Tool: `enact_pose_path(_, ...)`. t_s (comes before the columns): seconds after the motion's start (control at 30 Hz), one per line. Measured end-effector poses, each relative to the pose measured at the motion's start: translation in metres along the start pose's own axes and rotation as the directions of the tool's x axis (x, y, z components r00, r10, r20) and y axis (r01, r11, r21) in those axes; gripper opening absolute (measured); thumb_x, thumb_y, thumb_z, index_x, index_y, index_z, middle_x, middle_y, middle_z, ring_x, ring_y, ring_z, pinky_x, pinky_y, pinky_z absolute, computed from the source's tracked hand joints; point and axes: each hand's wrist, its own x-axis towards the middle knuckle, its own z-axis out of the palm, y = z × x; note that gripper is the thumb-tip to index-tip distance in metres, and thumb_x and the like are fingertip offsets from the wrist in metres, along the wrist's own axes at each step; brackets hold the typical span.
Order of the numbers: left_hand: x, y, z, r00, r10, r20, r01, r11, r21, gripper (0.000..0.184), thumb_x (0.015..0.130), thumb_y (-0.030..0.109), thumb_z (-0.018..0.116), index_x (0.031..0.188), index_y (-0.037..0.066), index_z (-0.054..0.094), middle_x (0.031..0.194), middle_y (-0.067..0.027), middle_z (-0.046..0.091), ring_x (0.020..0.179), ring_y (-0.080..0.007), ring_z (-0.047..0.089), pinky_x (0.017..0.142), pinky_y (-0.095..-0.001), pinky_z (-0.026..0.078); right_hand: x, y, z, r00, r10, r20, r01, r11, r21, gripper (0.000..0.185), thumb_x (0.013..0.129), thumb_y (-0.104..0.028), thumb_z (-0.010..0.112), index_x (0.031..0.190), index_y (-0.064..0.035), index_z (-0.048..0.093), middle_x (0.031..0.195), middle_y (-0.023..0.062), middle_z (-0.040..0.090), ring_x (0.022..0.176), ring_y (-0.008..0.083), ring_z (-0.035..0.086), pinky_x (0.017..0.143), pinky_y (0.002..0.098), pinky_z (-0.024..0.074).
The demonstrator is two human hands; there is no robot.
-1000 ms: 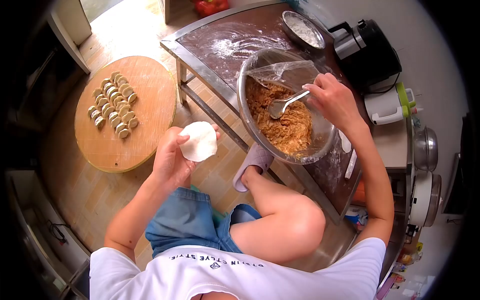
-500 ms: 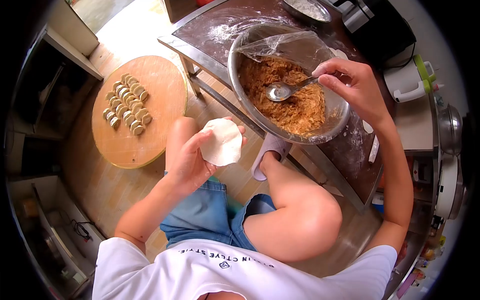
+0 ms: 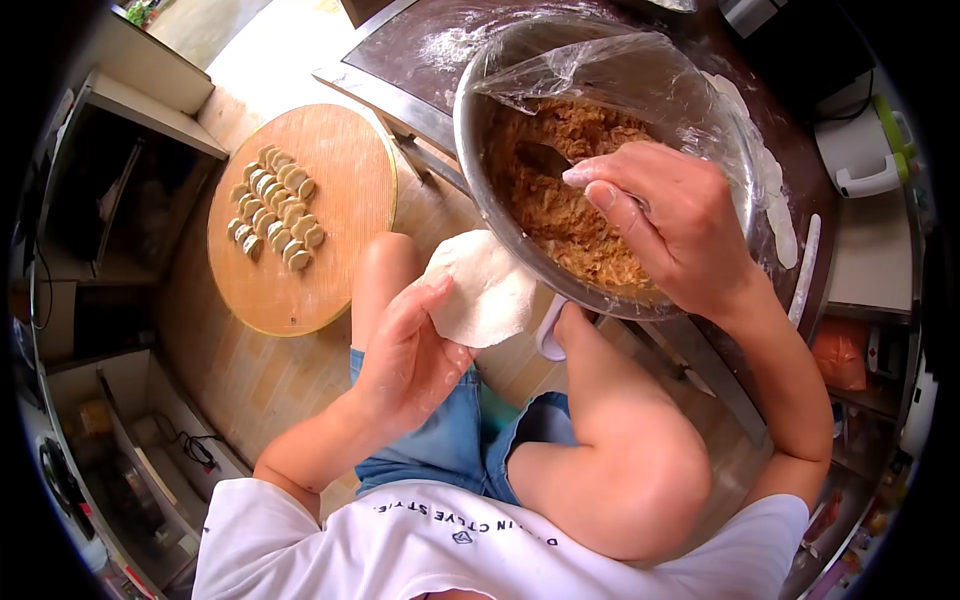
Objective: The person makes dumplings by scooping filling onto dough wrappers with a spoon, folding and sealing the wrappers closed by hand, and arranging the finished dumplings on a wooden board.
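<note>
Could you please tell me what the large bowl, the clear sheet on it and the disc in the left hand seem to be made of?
Large bowl: probably stainless steel, smooth and grey, with a bright rim.
Clear sheet: apparently plastic film, glossy, see-through and wrinkled.
Disc: likely flour dough, matte and off-white, with an uneven edge.

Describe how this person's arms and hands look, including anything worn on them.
Short white T-shirt sleeves leave both forearms bare. The left hand and right hand show no gloves, rings or watches. White, floury-looking traces mark some fingers.
</note>
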Motion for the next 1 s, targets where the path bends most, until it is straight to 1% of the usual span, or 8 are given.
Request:
enact_pose_path(0.2, -0.001, -0.001, 0.002, 0.999, 0.030, 0.017, -0.030, 1.000, -0.005, 0.037, 0.091, 0.017, 0.042, 0.126, 0.010, 0.031, 0.128, -0.0120, 0.041, 0.118, -0.0270, 0.044, 0.095, -0.0391, 0.044, -0.014, -0.011, -0.006, 1.000, -0.006, 0.022, 0.003, 0.990, 0.138, 0.011, 0.081, -0.007, 0.057, 0.083, 0.0030, 0.062, 0.074, 0.0128, 0.061, 0.065, 0.0249, 0.060, 0.059, 0.0313, 0.0470)
enact_pose_path(0.3, -0.005, 0.003, -0.001, 0.994, 0.105, 0.016, -0.105, 0.994, -0.013, 0.041, 0.091, 0.017, 0.041, 0.129, 0.006, 0.030, 0.132, -0.0128, 0.039, 0.121, -0.0280, 0.042, 0.096, -0.0379, 0.042, -0.023, -0.017, -0.023, 0.937, 0.342, 0.076, -0.346, 0.872, 0.347, 0.022, 0.088, -0.016, 0.052, 0.087, 0.0033, 0.063, 0.073, 0.0103, 0.062, 0.061, 0.0163, 0.058, 0.057, 0.0262, 0.0460)
enact_pose_path(0.4, -0.023, 0.017, 0.006, 0.961, 0.276, 0.014, -0.276, 0.961, -0.003, 0.047, 0.091, 0.017, 0.039, 0.133, -0.002, 0.027, 0.135, -0.0164, 0.036, 0.123, -0.0282, 0.039, 0.097, -0.0365, 0.042, -0.033, -0.010, -0.030, 0.734, 0.672, 0.098, -0.557, 0.514, 0.652, 0.034, 0.093, -0.025, 0.045, 0.093, 0.0038, 0.063, 0.072, 0.0070, 0.062, 0.060, 0.0083, 0.054, 0.056, 0.0203, 0.0438)
enact_pose_path(0.6, -0.002, 0.039, 0.055, 0.924, 0.324, 0.202, -0.326, 0.945, -0.023, 0.045, 0.092, 0.017, 0.036, 0.131, -0.004, 0.029, 0.132, -0.0185, 0.038, 0.122, -0.0271, 0.041, 0.097, -0.0355, 0.041, -0.041, -0.004, -0.059, 0.641, 0.767, -0.007, -0.326, 0.281, 0.902, 0.035, 0.094, -0.025, 0.043, 0.103, 0.0056, 0.057, 0.074, 0.0079, 0.060, 0.059, 0.0068, 0.051, 0.054, 0.0178, 0.0416)
enact_pose_path(0.77, 0.024, 0.019, 0.074, 0.921, 0.094, 0.379, 0.035, 0.946, -0.321, 0.044, 0.095, 0.025, 0.027, 0.125, -0.006, 0.035, 0.128, -0.0176, 0.043, 0.117, -0.0272, 0.044, 0.103, -0.0398, 0.032, -0.041, -0.036, -0.048, 0.602, 0.786, -0.141, -0.220, 0.333, 0.917, 0.039, 0.094, -0.029, 0.043, 0.106, 0.0057, 0.055, 0.078, 0.0097, 0.062, 0.061, 0.0097, 0.053, 0.058, 0.0209, 0.0439)
enact_pose_path(0.87, 0.024, 0.012, 0.072, 0.909, 0.076, 0.410, 0.075, 0.937, -0.340, 0.045, 0.096, 0.028, 0.025, 0.123, -0.006, 0.038, 0.124, -0.0180, 0.046, 0.113, -0.0274, 0.047, 0.100, -0.0382, 0.037, -0.061, -0.037, -0.043, 0.905, 0.265, -0.333, -0.134, 0.920, 0.369, 0.034, 0.090, -0.028, 0.050, 0.101, 0.0036, 0.058, 0.081, 0.0121, 0.064, 0.068, 0.0190, 0.059, 0.062, 0.0262, 0.0483)
enact_pose_path(0.93, 0.031, 0.010, 0.059, 0.903, 0.067, 0.424, 0.069, 0.953, -0.297, 0.046, 0.096, 0.029, 0.024, 0.122, -0.006, 0.038, 0.122, -0.0180, 0.048, 0.110, -0.0273, 0.050, 0.095, -0.0366, 0.042, -0.065, -0.040, -0.044, 0.953, -0.185, -0.238, 0.163, 0.981, -0.109, 0.024, 0.084, -0.019, 0.058, 0.095, 0.0014, 0.063, 0.083, 0.0136, 0.063, 0.073, 0.0261, 0.061, 0.063, 0.0317, 0.0512)
enact_pose_path(1.0, 0.037, 0.011, 0.048, 0.874, 0.058, 0.482, 0.089, 0.957, -0.277, 0.044, 0.096, 0.028, 0.025, 0.121, -0.006, 0.039, 0.118, -0.0175, 0.051, 0.105, -0.0265, 0.053, 0.088, -0.0340, 0.048, -0.070, -0.046, -0.045, 0.956, -0.285, -0.066, 0.258, 0.926, -0.275, 0.021, 0.081, -0.016, 0.062, 0.095, -0.0008, 0.064, 0.085, 0.0126, 0.062, 0.073, 0.0258, 0.061, 0.063, 0.0335, 0.0520)
